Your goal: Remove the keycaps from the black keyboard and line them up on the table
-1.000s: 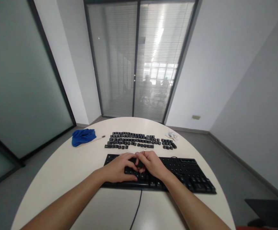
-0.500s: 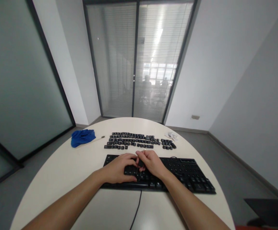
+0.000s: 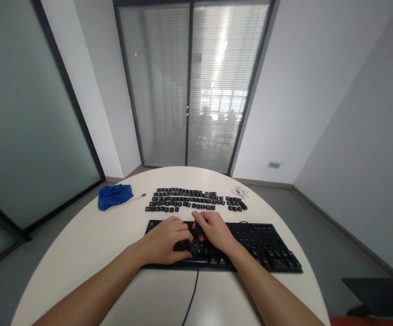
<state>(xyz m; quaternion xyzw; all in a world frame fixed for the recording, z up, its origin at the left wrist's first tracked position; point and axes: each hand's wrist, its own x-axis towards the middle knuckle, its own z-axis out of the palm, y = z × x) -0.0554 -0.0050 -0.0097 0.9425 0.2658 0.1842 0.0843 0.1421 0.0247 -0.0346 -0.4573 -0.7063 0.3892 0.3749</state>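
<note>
A black keyboard [image 3: 264, 246] lies across the round table, with many of its keycaps off. Over its middle, my right hand [image 3: 213, 230] is closed round a keycap puller [image 3: 197, 242], whose dark handle and thin wires point down towards the keys. My left hand [image 3: 169, 240] rests on the left half of the keyboard. Its thumb and bent fingers close about a small black keycap [image 3: 194, 248] at the wire ends; the contact there is partly hidden.
Loose black keycaps [image 3: 182, 199] lie in rows behind the keyboard. A blue cloth [image 3: 115, 196] and a thin brush [image 3: 128, 200] are at the left, a crumpled white tissue [image 3: 241, 192] at the back right. A cable [image 3: 191, 299] runs off the front of the white table [image 3: 70, 258].
My left thumb and fingers have drawn in towards the puller's wire ends and shifted slightly nearer me. My right hand stays closed in nearly the same place. The view has shifted slightly.
</note>
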